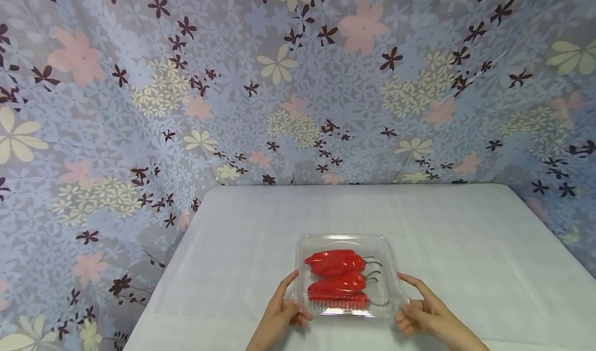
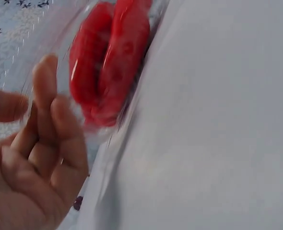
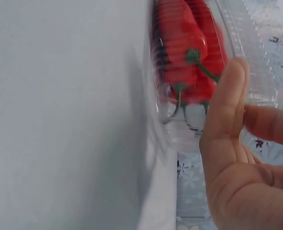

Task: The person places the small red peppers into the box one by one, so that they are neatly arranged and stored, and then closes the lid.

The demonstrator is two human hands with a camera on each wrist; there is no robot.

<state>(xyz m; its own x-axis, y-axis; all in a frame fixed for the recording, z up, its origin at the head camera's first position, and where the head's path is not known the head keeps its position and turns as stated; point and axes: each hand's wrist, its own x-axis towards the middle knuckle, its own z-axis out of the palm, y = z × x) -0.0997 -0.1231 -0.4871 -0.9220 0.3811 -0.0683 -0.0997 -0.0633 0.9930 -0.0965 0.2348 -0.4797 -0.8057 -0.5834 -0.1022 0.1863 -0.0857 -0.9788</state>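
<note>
A clear plastic clamshell box point(image 1: 344, 241) with a closed lid is at the front middle of the white table. Inside it lie several red peppers point(image 1: 337, 263) with thin green stems pointing right. On the box's left side, my left hand point(image 1: 281, 315) pinches the rim near the front corner, its index finger stretched along the edge. My right hand point(image 1: 428, 312) grips the opposite rim in the same way. In the right wrist view, stems point(image 3: 193, 56) show through the ribbed wall. Whether the box touches the tabletop I cannot tell.
A white cloth covers the table point(image 1: 251, 222), whose far edge meets a hanging floral curtain point(image 1: 298, 97). The same floral cloth hangs along the left and right sides.
</note>
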